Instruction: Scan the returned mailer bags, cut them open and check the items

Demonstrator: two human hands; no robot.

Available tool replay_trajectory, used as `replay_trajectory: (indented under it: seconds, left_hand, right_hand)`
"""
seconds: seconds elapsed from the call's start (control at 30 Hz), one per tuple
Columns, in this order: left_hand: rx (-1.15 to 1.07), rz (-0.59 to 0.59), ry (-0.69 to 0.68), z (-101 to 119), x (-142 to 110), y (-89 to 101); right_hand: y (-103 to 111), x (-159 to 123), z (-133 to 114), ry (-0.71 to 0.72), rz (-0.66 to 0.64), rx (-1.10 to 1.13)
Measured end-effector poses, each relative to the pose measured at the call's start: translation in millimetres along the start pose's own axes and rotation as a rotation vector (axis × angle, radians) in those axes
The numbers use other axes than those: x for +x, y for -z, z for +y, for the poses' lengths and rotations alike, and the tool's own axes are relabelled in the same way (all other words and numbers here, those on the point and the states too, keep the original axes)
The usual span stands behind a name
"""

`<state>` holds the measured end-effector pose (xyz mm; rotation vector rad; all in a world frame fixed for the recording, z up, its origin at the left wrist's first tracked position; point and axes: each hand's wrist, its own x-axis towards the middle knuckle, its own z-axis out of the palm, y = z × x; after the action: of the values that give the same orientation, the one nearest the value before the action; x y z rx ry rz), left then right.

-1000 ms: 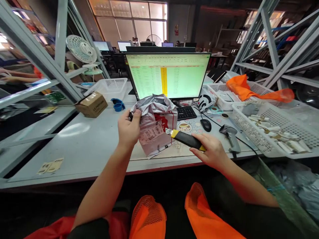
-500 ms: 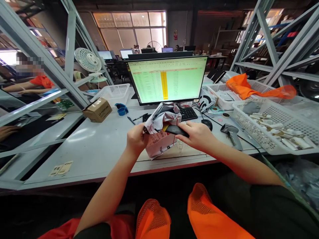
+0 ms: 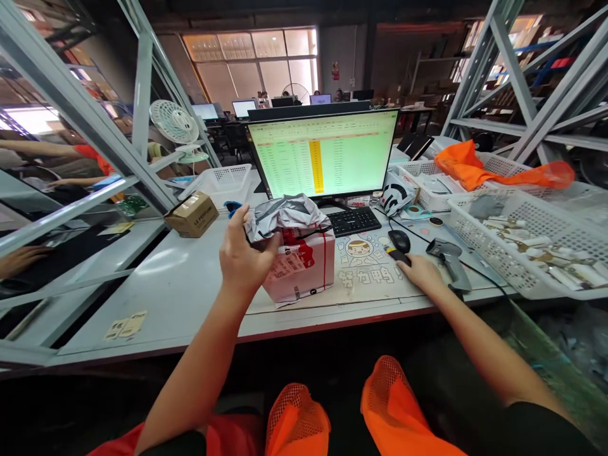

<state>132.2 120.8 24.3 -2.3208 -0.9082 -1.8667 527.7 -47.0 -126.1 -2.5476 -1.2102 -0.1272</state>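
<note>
On my feed, the left hand (image 3: pixel 244 253) is partly open at the left side of the parcel (image 3: pixel 304 269), thumb against its front; I cannot tell whether it pinches the plastic, but I take the pose as steadying. The parcel sits near the middle of the desk (image 3: pixel 185 297), its crumpled silvery top uppermost. To the right, the right hand (image 3: pixel 424 273) has its fingers closed around the rear of a black-and-yellow cutter (image 3: pixel 398 255), just nearer than the mouse (image 3: pixel 399 240); I judge that keeps the tool well apart from the parcel. A shipping label (image 3: pixel 287 263) faces me, its lines too small to read. Farther left, a brown carton (image 3: pixel 192 215) seems to say "LE PERFUME". Chinese characters and an exclamation mark cross the desk mat (image 3: pixel 346 294); the monitor (image 3: pixel 285 158) shows a yellow-columned spreadsheet, illegible from here
</note>
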Motion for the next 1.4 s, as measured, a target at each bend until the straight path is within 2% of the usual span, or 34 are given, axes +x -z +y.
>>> replay_trajectory:
  seconds: [0.07, 0.1, 0.17, 0.23, 0.33, 0.4, 0.47, 0.6, 0.73, 0.8, 0.9, 1.0, 1.1, 1.17, 1.23, 1.4]
  left_hand:
    - [0.103, -0.104, -0.133, 17.0, 9.8, -0.8]
    - [0.171, -0.177, -0.198, 25.4, 14.5, -2.0]
    - [0.325, -0.338, -0.290, 41.3, 22.7, -6.2]
    - [0.472, -0.516, -0.323, 54.0, 28.3, -11.1]
    - [0.617, -0.827, -0.351, 65.4, 33.0, -12.0]
    - [0.668, -0.943, -0.372, 69.4, 35.9, -5.4]
    - [0.696, -0.943, -0.383, 73.1, 39.2, 5.1]
    - [0.716, -0.832, -0.423, 82.6, 44.0, 23.2]
    - [0.715, -0.778, -0.524, 82.3, 45.4, 28.0]
    - [0.707, -0.765, -0.582, 72.2, 48.0, 28.3]
    - [0.721, -0.726, -0.645, 44.6, 59.1, 30.9]
    - [0.764, -0.683, -0.637, 15.2, 74.9, 35.1]
    - [0.782, -0.696, -0.619, 5.1, 82.3, 36.5]
    - [0.780, -0.689, -0.591, 14.1, 79.2, 35.3]
    - [0.770, -0.663, -0.539, 32.3, 72.6, 33.4]
    - [0.730, -0.640, -0.460, 75.2, 62.1, 31.4]
  right_hand:
    - [-1.7, -11.6, -25.9, 0.051, 0.090, 0.034]
    - [4.3, -17.1, -42.4, 0.137, 0.161, 0.098]
    - [25.1, -31.0, -81.9, 0.432, 0.335, 0.313]
    - [49.2, -48.8, -124.7, 0.742, 0.458, 0.503]
    - [71.9, -73.5, -174.8, 0.999, 0.499, 0.562]
    - [74.1, -82.4, -190.7, 1.078, 0.532, 0.552]
    - [69.7, -85.2, -195.3, 1.105, 0.588, 0.549]
    - [62.0, -84.9, -193.2, 1.094, 0.673, 0.518]
    - [66.3, -87.7, -190.2, 1.085, 0.620, 0.342]
    - [70.1, -88.2, -186.1, 1.101, 0.596, 0.247]
    - [74.2, -84.8, -175.1, 1.144, 0.607, 0.122]
    - [75.4, -76.2, -163.0, 1.149, 0.647, 0.070]
    - [77.9, -67.9, -159.7, 1.103, 0.647, 0.082]
    - [82.9, -66.2, -166.7, 1.046, 0.603, 0.112]
    - [90.0, -68.2, -181.7, 0.994, 0.548, 0.143]
    - [100.5, -77.2, -231.5, 1.022, 0.448, 0.212]
